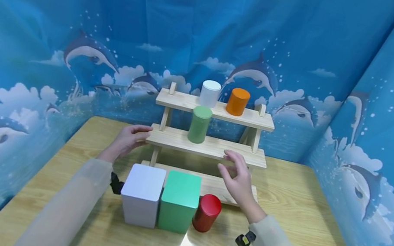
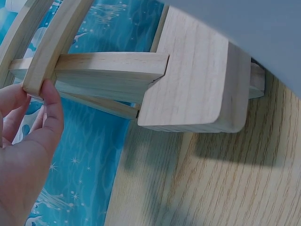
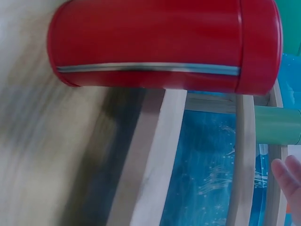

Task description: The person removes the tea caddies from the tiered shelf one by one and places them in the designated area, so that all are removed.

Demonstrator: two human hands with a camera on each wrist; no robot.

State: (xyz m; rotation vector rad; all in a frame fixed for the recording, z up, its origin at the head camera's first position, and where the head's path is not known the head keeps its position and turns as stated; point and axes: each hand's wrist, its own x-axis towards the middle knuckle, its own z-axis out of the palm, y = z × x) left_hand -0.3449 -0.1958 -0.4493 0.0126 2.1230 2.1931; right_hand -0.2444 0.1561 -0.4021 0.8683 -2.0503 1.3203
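Observation:
A three-tier wooden shelf stand (image 1: 168,138) stands on the table. My left hand (image 1: 129,141) is at the left end of its middle board; in the left wrist view, the thumb and fingertips pinch that board end (image 2: 56,44). On the same board sits a green cylindrical canister (image 1: 199,127). My right hand (image 1: 240,181) hovers by the board's right part, fingers loosely bent and holding nothing. Up on the top board are a white canister (image 1: 210,94) and an orange canister (image 1: 238,103). Nearer to me, a red canister (image 1: 206,215) stands on the table, large in the right wrist view (image 3: 160,37).
A white box (image 1: 141,197) and a green box (image 1: 179,203) stand side by side before the bottom board, left of the red canister. Blue dolphin-print cloth (image 1: 199,22) hangs behind and at the sides of the wooden table (image 1: 286,200).

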